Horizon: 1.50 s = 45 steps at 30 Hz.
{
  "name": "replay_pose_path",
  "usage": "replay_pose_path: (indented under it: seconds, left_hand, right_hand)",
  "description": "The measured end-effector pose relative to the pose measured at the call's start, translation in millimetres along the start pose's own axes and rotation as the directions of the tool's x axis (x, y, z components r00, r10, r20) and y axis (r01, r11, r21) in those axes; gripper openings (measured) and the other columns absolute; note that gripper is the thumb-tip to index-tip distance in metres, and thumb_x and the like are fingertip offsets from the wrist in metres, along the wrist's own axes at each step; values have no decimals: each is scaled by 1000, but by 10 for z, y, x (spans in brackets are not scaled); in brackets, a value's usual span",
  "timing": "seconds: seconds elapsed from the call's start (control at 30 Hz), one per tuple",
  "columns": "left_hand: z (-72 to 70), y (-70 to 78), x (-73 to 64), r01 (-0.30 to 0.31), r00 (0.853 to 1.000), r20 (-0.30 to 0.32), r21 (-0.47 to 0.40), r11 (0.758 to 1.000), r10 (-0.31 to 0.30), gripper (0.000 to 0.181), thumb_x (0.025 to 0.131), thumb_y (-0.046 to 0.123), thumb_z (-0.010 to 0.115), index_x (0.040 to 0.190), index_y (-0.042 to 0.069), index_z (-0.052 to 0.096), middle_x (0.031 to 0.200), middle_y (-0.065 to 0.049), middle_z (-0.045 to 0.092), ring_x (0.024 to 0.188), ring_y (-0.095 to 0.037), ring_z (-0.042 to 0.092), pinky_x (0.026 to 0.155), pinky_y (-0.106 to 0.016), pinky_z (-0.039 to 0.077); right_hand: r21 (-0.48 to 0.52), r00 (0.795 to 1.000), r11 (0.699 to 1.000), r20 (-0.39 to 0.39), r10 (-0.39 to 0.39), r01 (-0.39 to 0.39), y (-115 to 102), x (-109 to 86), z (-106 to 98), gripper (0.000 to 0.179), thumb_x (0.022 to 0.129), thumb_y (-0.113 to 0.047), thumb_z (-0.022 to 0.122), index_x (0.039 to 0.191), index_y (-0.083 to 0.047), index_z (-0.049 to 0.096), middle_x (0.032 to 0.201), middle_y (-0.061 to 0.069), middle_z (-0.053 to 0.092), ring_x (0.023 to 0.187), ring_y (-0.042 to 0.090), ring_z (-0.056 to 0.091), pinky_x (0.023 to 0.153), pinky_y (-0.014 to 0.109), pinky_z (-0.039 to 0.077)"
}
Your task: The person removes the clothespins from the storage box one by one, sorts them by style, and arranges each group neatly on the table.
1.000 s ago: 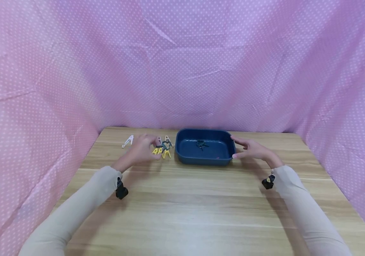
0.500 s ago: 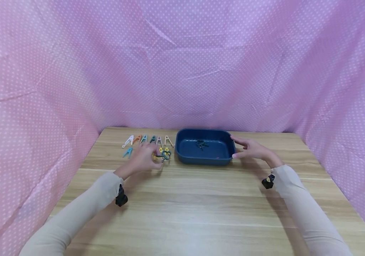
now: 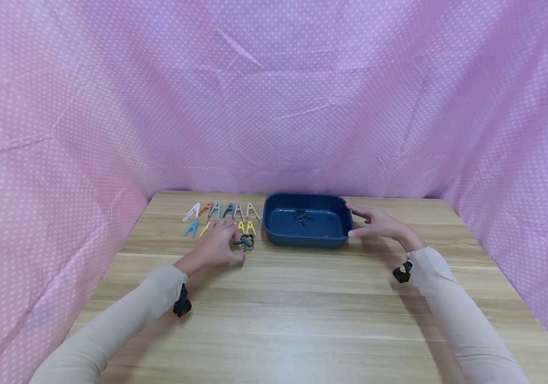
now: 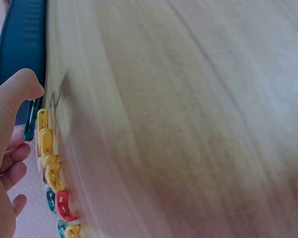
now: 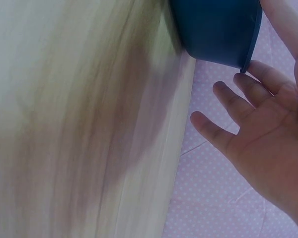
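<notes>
My left hand [image 3: 216, 242] pinches a dark green clip [image 3: 246, 241] between thumb and fingers, just in front of two rows of clothespins. In the left wrist view, this clip [image 4: 32, 121] hangs below the thumb tip, partly hidden by the hand. Two yellow clothespins [image 3: 251, 229] lie right behind it. At the right end of the blue basin [image 3: 307, 241], my right hand [image 3: 380, 224] touches the rim with its fingers spread. Inside that basin lies a similar dark green clip [image 3: 302, 216], along with a tiny reddish piece [image 3: 326, 237].
The back row holds several clothespins, from a white one [image 3: 192, 212] to a beige one [image 3: 253, 212]. A blue clothespin [image 3: 191, 229] starts the front row, part of which my left hand covers. A pink dotted cloth [image 3: 274, 106] hangs behind the wooden table [image 3: 293, 309].
My left hand has moved toward the table's front with the dark green clip, from above the back row to before the front row, uncovering clothespins. The right hand and the basin have stayed put.
</notes>
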State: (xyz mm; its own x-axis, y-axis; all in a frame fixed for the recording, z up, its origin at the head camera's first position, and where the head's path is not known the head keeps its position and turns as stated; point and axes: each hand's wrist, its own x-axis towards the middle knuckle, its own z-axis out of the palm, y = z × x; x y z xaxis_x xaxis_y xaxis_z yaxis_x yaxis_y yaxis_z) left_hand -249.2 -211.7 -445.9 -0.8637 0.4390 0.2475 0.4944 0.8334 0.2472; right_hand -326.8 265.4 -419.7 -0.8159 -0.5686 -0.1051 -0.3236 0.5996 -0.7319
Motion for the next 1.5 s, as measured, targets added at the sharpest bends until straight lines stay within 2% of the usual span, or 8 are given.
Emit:
replay_pose_path:
  seconds: [0.27, 0.47, 0.57, 0.87, 1.17, 1.3, 1.5]
  left_hand:
    - [52, 15, -26, 29, 999, 25, 13, 999, -30, 40, 70, 44, 83, 82, 15, 58, 98, -1, 55, 104, -25, 49, 97, -51, 37]
    - [90, 14, -41, 45, 999, 24, 24, 999, -45, 43, 69, 48, 85, 76, 18, 55, 96, 0, 55, 105, -26, 50, 111, -63, 32]
    - [112, 15, -44, 48, 998, 24, 34, 998, -49, 43, 69, 49, 85, 74, 20, 54, 97, 1, 56, 107, -27, 51, 114, -64, 29]
    - [143, 42, -49, 39, 999, 3, 49, 998, -39, 46, 69, 54, 84, 70, 20, 53, 96, -1, 56, 107, -29, 51, 104, -60, 35]
    - [152, 47, -36, 57, 998, 2, 47, 997, -57, 48, 70, 55, 85, 68, 21, 51, 95, -1, 55, 106, -29, 51, 108, -63, 33]
    - [138, 47, -30, 75, 997, 22, 31, 997, -76, 49, 71, 57, 84, 69, 21, 51, 99, -2, 56, 107, -29, 51, 110, -62, 33]
    - [104, 49, -3, 100, 994, 35, 9, 995, -100, 47, 71, 57, 84, 72, 21, 54, 113, -6, 59, 112, -29, 50, 107, -57, 35]
  right_hand:
    - [-1, 1000, 1000, 3, 5, -5, 10, 8, 6, 93, 89, -33, 79, 162, -13, 25, 168, 17, 21, 154, 40, 22, 119, 62, 25]
    - [17, 1000, 1000, 6, -10, 10, 14, 14, 10, 93, 90, -31, 79, 163, -12, 23, 169, 18, 19, 156, 40, 19, 120, 63, 24]
    - [23, 1000, 1000, 9, -7, 7, 14, 9, 10, 93, 90, -30, 79, 163, -11, 23, 169, 18, 19, 156, 40, 18, 120, 63, 23]
    - [28, 1000, 1000, 11, -6, 6, -1, 12, 7, 94, 90, -30, 79, 162, -10, 23, 169, 18, 20, 156, 40, 18, 120, 63, 23]
    - [24, 1000, 1000, 10, -7, 7, -14, 15, -10, 93, 90, -30, 79, 162, -10, 24, 169, 18, 20, 156, 40, 19, 120, 63, 23]
    - [19, 1000, 1000, 11, -5, 5, -16, 11, -6, 93, 90, -30, 79, 162, -10, 23, 168, 18, 20, 156, 40, 19, 120, 63, 24]
    - [17, 1000, 1000, 10, -3, 3, -13, 13, 2, 93, 90, -30, 79, 162, -11, 24, 168, 18, 21, 156, 40, 19, 120, 63, 24]
